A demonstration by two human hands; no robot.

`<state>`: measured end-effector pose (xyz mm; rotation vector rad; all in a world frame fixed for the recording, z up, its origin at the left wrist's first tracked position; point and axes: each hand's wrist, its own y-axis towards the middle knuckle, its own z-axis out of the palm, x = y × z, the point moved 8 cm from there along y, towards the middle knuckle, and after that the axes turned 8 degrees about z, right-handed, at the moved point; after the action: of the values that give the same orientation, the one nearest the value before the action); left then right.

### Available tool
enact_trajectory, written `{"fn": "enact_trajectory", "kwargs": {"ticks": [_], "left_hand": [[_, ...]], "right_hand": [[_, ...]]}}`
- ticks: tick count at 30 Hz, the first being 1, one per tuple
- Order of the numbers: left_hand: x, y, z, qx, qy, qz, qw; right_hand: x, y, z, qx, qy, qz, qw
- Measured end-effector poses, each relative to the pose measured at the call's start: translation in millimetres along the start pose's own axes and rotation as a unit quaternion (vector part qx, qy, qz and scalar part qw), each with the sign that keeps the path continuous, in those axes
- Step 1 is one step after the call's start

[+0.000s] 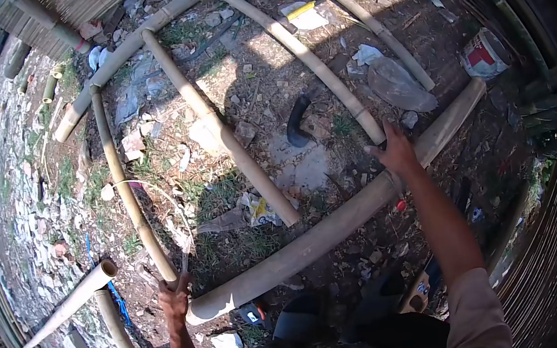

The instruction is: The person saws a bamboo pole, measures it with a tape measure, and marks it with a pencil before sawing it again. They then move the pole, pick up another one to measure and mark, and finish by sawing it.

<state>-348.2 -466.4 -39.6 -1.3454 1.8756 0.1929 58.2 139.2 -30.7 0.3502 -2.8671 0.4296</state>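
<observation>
A thick bamboo pole (303,252) lies on the ground across my front. My left hand (175,299) is closed around the near end of a thinner bamboo crosspiece (129,204), beside the thick pole's left end. Toward the right, my right hand (395,151) has thumb and fingers around the lower end of another bamboo crosspiece (321,70), just above the thick pole. Between them lies a middle crosspiece (216,129), its near end apart from the thick pole. A far bamboo pole (159,18) runs along the crosspieces' upper ends.
Another crosspiece (371,24) lies at upper right, near a white and red bucket (484,55). A black curved pipe piece (298,122) rests on the littered ground. More bamboo (74,304) is at lower left. A wooden tool handle (417,293) lies by my feet.
</observation>
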Motion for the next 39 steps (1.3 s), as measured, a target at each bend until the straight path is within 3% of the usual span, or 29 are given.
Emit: {"fn": "enact_trajectory", "kwargs": {"ticks": [1, 4, 6, 8, 9, 10, 14, 16, 20, 21, 23, 25, 26, 30, 36, 39], "left_hand": [[0.8, -6.9, 8.1, 0.015, -0.060, -0.062, 0.996], [-11.0, -7.8, 4.7, -0.020, -0.127, -0.025, 0.991], [-46.1, -19.0, -14.6, -0.035, -0.128, -0.047, 0.990], [-68.7, -27.7, -42.6, -0.064, -0.129, -0.059, 0.988], [-84.8, -31.4, -59.5, -0.074, -0.132, -0.055, 0.987], [-101.2, -35.4, -78.3, -0.091, -0.120, -0.061, 0.987], [-169.1, -46.8, -140.9, -0.180, -0.085, -0.040, 0.979], [-200.8, -54.1, -174.8, -0.258, -0.082, 0.001, 0.963], [-262.5, -52.8, -263.9, -0.439, -0.097, 0.118, 0.885], [-276.4, -43.9, -292.1, -0.463, -0.030, 0.196, 0.864], [-330.7, -31.7, -317.6, -0.504, -0.074, 0.200, 0.837], [-370.7, -10.0, -351.6, -0.508, -0.091, 0.199, 0.833], [-361.8, 13.9, -387.9, -0.479, -0.116, 0.236, 0.838], [-432.1, 73.9, -452.2, -0.406, -0.126, 0.176, 0.888], [-517.1, 170.0, -524.0, -0.335, -0.107, 0.119, 0.928], [-568.3, 209.8, -548.9, -0.332, -0.087, 0.092, 0.935]], "right_hand": [[-4.4, 9.3, 12.7, 0.003, 0.002, -0.005, 1.000], [8.4, 27.8, 28.6, -0.024, 0.031, -0.090, 0.995], [7.8, 31.9, 30.0, 0.066, 0.065, -0.005, 0.996], [22.4, 25.9, 9.8, 0.033, 0.075, -0.017, 0.996], [28.6, 22.5, -6.0, -0.004, 0.086, -0.025, 0.996], [41.0, 13.2, -35.5, -0.096, 0.135, -0.111, 0.980], [69.9, 0.8, -134.7, -0.063, 0.174, -0.080, 0.979], [86.2, -2.6, -179.7, -0.118, 0.200, -0.112, 0.966], [142.1, -19.2, -277.4, -0.203, 0.366, -0.227, 0.879], [156.1, -10.9, -292.4, -0.200, 0.366, -0.224, 0.881], [187.2, -10.3, -343.2, -0.299, 0.387, -0.296, 0.821], [225.9, -4.2, -392.8, -0.337, 0.304, -0.224, 0.862], [240.0, 9.1, -414.4, -0.375, 0.253, -0.233, 0.861], [314.1, 43.1, -497.6, -0.351, 0.168, -0.328, 0.861], [426.7, 106.4, -578.9, -0.232, 0.117, -0.291, 0.921], [488.0, 129.9, -619.0, -0.220, 0.101, -0.269, 0.932]]}}
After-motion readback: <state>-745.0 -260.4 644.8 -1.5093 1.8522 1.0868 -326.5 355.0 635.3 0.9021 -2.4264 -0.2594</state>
